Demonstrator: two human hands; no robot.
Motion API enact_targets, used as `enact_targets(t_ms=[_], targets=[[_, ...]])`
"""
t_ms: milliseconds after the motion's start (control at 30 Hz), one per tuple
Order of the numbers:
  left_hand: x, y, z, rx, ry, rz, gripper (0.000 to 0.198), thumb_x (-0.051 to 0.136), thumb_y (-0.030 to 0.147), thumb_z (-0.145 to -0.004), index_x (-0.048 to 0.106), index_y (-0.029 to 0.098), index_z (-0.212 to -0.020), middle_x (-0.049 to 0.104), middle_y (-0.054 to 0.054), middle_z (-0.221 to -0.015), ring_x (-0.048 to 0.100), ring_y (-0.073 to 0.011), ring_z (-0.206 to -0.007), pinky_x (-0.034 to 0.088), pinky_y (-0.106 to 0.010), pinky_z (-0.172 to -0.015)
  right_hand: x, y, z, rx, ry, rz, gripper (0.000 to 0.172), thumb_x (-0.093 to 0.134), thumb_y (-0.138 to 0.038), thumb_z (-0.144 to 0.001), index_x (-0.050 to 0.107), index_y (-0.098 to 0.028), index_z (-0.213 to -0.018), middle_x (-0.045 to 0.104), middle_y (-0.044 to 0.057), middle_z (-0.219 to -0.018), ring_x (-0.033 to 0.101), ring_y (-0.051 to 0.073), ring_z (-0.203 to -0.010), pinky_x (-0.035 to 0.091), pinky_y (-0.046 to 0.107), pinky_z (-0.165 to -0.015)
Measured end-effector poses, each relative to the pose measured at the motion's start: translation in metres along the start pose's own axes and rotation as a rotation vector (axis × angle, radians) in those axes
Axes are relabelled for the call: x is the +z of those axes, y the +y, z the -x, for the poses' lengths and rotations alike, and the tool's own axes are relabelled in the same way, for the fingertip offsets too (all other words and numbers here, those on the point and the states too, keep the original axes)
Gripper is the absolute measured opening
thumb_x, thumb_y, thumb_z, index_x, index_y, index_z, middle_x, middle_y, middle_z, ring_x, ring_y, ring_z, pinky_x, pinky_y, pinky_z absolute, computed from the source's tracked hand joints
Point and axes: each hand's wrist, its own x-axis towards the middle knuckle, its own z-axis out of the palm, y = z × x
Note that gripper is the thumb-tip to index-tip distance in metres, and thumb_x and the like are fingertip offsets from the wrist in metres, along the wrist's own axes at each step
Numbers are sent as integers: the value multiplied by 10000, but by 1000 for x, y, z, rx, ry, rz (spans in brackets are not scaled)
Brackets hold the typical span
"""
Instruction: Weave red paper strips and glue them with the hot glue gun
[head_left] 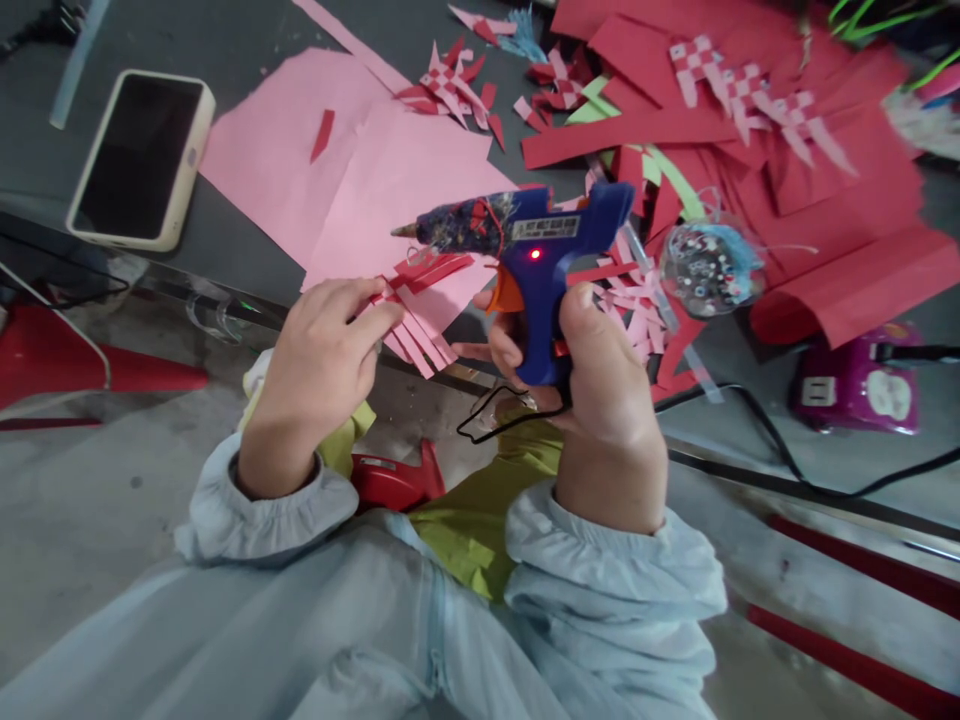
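Observation:
My right hand [600, 370] grips a blue hot glue gun [551, 270] by its handle, with fingers near the orange trigger. A red light glows on its side, and its nozzle points left, above the paper. My left hand [322, 350] has its fingers closed on a bundle of woven pink and red paper strips [412, 320] at the table's near edge. Pink paper sheets [360, 180] lie beneath and beyond it. The ends of the strips fan out toward my right hand. The glue gun partly covers what lies behind it.
A phone [139, 155] lies at left. Woven paper pieces [450, 85] and red paper sheets [832, 200] spread across the back and right. A round container of beads [712, 268] and a purple box [859, 385] stand at right, near a black cord [780, 450].

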Motion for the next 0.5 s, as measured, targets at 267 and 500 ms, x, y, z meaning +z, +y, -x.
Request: enact_targets(t_ms=[267,500], targets=[[1,-1,0,2,3,8,347,445,93,-869,670,178,-1118,655,-108,-1243,592,-274,-1180,486,-450,-1024,5,-8,4,70,-34,-27,465,559,-677,-845,608,-239,-700,550,6,-652,562,116,-660,433,288,-476],[1,-1,0,4,5,4,339,459,92,-866,673,189,-1111,656,-102,-1245,593,-270,-1182,484,-444,-1029,3,-7,2,38,-53,68,525,488,-705,-871,570,-233,-657,568,24,-677,587,135,-687,444,308,-510]])
